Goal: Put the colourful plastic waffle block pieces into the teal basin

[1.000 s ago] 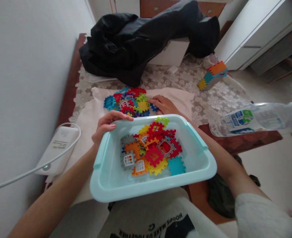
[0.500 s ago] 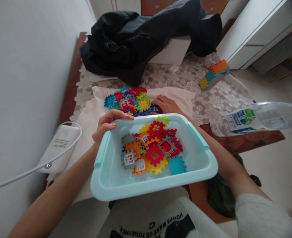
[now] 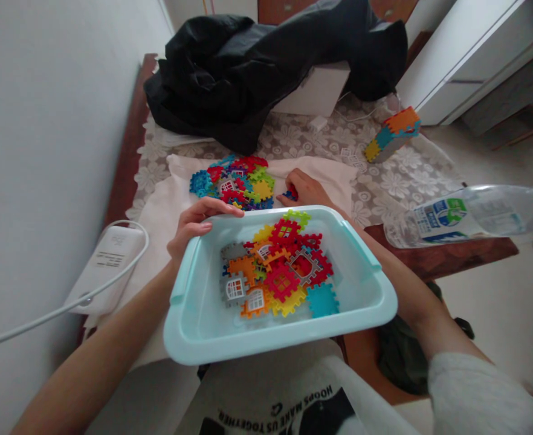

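A light blue plastic basin [image 3: 278, 341] is tilted toward me, with several interlocking building pieces [image 3: 284, 283] lying on its bottom in red, orange, yellow, grey and blue. My left hand [image 3: 196, 225] is closed on the basin's far left corner, fingers along the rim. Beyond the far rim, my right hand [image 3: 307, 188] is bent around red and dark blue interlocking building pieces [image 3: 290, 193], mostly hidden by the fingers. Left of it lies a heap of mixed building pieces [image 3: 234, 180] on a white cloth [image 3: 158, 199]; the basin hides its near edge.
A clear plastic bottle [image 3: 470, 216] lies at the right. An assembled block of pieces [image 3: 392, 134] stands on the flowered tablecloth [image 3: 289, 130]. Black fabric [image 3: 239, 66] drapes over a white box [image 3: 316, 90] at the back. A white adapter [image 3: 107, 266] with a cable is at left.
My right hand has drawn slightly right and away from the heap, with red and dark blue pieces in its fingers. The left hand keeps its hold on the basin.
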### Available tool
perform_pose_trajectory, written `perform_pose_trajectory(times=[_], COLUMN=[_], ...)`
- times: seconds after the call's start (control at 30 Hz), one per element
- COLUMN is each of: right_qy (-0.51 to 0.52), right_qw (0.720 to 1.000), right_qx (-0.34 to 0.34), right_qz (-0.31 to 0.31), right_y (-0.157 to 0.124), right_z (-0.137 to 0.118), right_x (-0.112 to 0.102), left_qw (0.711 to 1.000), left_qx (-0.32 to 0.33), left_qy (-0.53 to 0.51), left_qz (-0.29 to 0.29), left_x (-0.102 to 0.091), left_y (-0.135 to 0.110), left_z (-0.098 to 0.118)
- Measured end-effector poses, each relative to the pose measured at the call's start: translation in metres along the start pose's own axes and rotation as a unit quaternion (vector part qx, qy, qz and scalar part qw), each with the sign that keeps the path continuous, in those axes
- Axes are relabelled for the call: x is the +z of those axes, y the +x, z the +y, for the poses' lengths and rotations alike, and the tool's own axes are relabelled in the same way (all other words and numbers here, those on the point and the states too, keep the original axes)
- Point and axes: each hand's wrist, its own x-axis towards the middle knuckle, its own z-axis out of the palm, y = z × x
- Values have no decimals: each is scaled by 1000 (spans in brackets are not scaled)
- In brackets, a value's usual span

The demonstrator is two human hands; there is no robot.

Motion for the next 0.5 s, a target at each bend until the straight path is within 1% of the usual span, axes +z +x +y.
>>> perform_pose_trajectory(times=[0.07, 0.17, 0.23, 0.3, 0.4, 0.5], right_qy=[21, 47, 56, 60, 59, 59], right_qw=[1000, 996, 994, 994, 994, 989], right_qx=[8, -27, -44, -37, -6, 2], right_qz=[22, 64, 81, 85, 96, 132], right_y=[-1, -1, -1, -1, 0, 1], right_z=[1, 1, 0, -1, 0, 2], right_x=[2, 1, 1, 1, 2, -1], left_qw=[1000, 1000, 1000, 1000, 1000, 1000], left_qx=[2, -2, -3, -3, -6, -5], left_qy=[-1, -1, 5, 13, 20, 13], left_qz=[4, 1, -6, -12, -18, -26], left_x=[1, -1, -3, -6, -10, -11], left_y=[0, 0, 1, 2, 2, 2], left_z=[-1, -2, -2, -2, -3, -3])
